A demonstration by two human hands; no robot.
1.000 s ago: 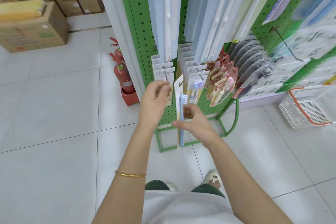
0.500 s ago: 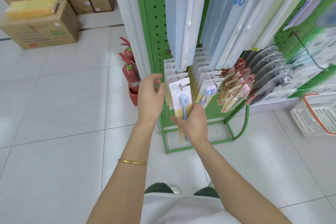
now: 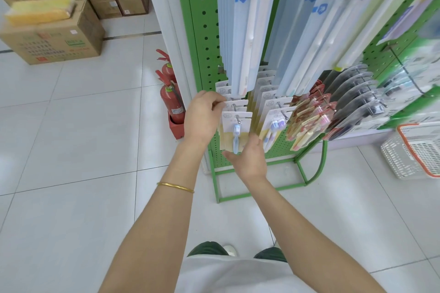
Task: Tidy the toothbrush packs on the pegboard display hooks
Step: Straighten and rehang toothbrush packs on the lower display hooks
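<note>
Low left row of the green perforated metal pegboard [image 3: 205,31]. The front pack, a white-and-cream card with a blue toothbrush [image 3: 235,131], hangs on its metal display hook [image 3: 238,118], at the head of a stack of like cards. The left hand [image 3: 204,118] has its fingers curled and pinches the top-left corners of the cards just behind the front one. This is probably to keep the stack square while the front pack is seated. The right hand [image 3: 250,158] cups the pack's lower end, thumb spread under the bottom edge and fingers curled up at its right edge, likely to stop it swinging. Room is tight. The long pale-blue toothbrush packs [image 3: 240,31] hang down over the row's top. The next row of cards with purple-headed brushes [image 3: 274,123] sits just beside the right fingers. The red-and-pink fanned packs [image 3: 309,116] lie further right. Open space is toward the person and to the left, over the white tiled floor [image 3: 83,140]. Two red fire extinguishers [image 3: 172,100] stand near the left hand, beside the rack's left edge. A white wire basket with an orange rim [image 3: 404,131] is well apart on the right.
</note>
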